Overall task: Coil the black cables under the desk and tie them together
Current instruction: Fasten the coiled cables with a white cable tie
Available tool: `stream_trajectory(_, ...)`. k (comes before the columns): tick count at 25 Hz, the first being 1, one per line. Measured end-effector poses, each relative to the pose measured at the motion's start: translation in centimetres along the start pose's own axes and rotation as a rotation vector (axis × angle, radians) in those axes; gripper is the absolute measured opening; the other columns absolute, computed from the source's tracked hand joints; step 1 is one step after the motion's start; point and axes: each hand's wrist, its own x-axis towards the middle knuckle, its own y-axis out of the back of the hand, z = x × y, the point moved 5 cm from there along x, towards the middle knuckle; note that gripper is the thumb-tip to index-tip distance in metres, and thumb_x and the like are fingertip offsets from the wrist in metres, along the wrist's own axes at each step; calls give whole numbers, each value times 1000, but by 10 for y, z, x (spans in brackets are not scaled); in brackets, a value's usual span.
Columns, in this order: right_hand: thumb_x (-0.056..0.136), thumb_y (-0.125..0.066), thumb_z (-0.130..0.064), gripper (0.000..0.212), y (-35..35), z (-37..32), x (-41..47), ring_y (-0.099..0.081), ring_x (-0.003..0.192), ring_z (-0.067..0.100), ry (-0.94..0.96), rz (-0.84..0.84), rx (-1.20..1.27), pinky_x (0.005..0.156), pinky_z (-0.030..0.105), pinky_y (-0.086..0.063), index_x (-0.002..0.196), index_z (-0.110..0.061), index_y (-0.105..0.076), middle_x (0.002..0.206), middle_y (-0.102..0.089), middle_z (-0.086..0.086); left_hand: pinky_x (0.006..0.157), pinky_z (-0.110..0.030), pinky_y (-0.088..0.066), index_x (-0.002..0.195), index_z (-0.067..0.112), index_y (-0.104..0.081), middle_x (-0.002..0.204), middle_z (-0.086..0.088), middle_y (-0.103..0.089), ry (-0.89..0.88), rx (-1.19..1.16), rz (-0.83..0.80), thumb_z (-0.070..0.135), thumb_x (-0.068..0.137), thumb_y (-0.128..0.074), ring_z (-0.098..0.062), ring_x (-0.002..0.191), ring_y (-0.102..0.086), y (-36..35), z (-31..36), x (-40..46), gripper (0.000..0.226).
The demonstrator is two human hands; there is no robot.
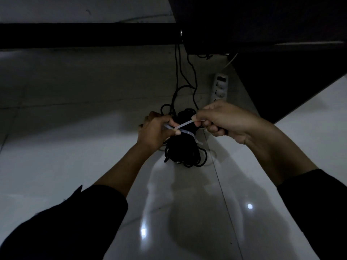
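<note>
Cable bundle (183,149): black, coiled, lying on the pale tiled floor (75,156) at frame centre. Zip tie (185,126): white, looped across the bundle's top. Left hand (155,131): closed, pinching the tie's crossing. Right hand (222,121): closed, gripping the tie's free end. Power strip (220,87): white, above right of the bundle.

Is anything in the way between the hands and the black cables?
Nothing visible is. The left hand and right hand are right at the coiled black cables, each pinching the white zip tie that wraps the bundle. The power strip lies behind, out of the way.
</note>
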Motion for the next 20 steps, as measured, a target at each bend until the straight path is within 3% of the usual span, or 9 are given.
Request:
stream_trajectory(4,91,-58,-15,23,0,-1,0,-32,36,2,6,-2,3,34,15,-20,69,-9,-60,47,-41,-8,83,-51,-54,73,56,-62,97,0,-67,9,-30,-17,72,56,-65,-21,94,-64,0,-1,0,23)
stream_trajectory(7,94,-57,-23,25,0,-4,-4,-36,39,4,34,-14,31,36,15,-25,73,-10,-62,48,-42,-8,87,-44,-54,72,46,-64,104,-8,-66,31,-136,-9,54,62,-74,-21,97,-65,3,8,-8,16)
stream_trajectory(11,98,-47,-42,35,9,20,-3,-51,52,8,-14,100,177,48,20,-41,88,-12,-63,62,-53,-4,83,-35,-53,101,20,-54,107,-10,-62,128,-283,62,23,82,-74,-22,97,-62,5,4,-26,28)
stream_trajectory(14,99,-48,-34,22,2,67,14,-59,76,13,-172,217,103,60,25,-45,105,-15,-58,88,-62,0,75,-22,-54,108,10,-53,101,-3,-63,278,-474,46,27,86,-70,-16,96,-64,3,-3,-41,33)
stream_trajectory(17,96,-52,-42,41,-26,104,36,-59,104,22,-314,159,152,73,30,-44,125,-13,-53,119,-61,5,75,-15,-51,117,13,-60,112,-5,-67,354,-487,-110,39,91,-60,-10,96,-64,-7,5,-49,36)
stream_trajectory(20,94,-53,-46,48,-35,113,51,-60,103,23,-329,148,235,65,27,-44,130,-14,-54,123,-62,7,85,-21,-50,124,15,-59,115,-2,-65,363,-491,-165,41,92,-59,-13,101,-63,-13,15,-53,41)
